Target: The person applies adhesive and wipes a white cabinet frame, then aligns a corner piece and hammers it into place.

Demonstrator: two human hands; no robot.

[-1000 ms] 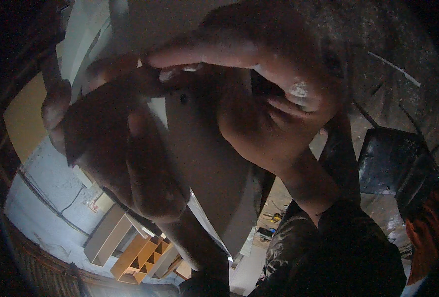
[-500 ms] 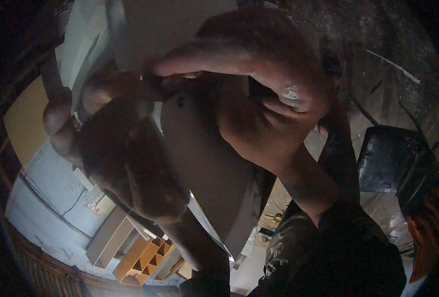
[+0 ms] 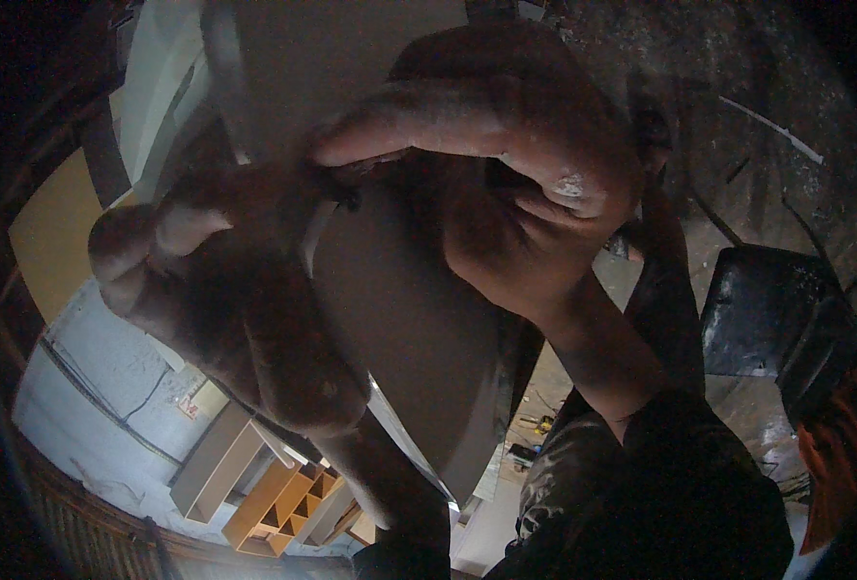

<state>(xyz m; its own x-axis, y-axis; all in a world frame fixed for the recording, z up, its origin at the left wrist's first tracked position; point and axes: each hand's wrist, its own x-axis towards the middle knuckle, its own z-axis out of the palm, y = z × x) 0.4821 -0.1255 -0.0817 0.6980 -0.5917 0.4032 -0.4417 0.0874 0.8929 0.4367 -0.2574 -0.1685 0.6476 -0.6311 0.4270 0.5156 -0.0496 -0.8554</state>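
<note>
A grey-brown flat panel (image 3: pixel 404 319) with a pale edge runs between my forearms. My right hand (image 3: pixel 535 164) reaches over it from the right. Its fingers are bent and closed at a small dark spot or fitting (image 3: pixel 351 201) near the panel's upper part; what they grip is hidden. My left hand (image 3: pixel 245 309) lies along the panel's left edge with curled fingers. Deep shadow covers its fingertips near the dark spot, and whatever they hold cannot be made out.
Beyond my hands stands another grey panel (image 3: pixel 341 58). A black seat-like object (image 3: pixel 762 309) is on the right, near orange cloth (image 3: pixel 839 454). Wooden compartment shelving (image 3: pixel 274 507) and a grey open box unit (image 3: pixel 217 464) stand lower left, by a pale blue wall (image 3: pixel 90 358).
My left fingers have shifted and curled in more beside the panel edge. The right hand has moved slightly to the right, and its fingertips remain near the dark spot.
</note>
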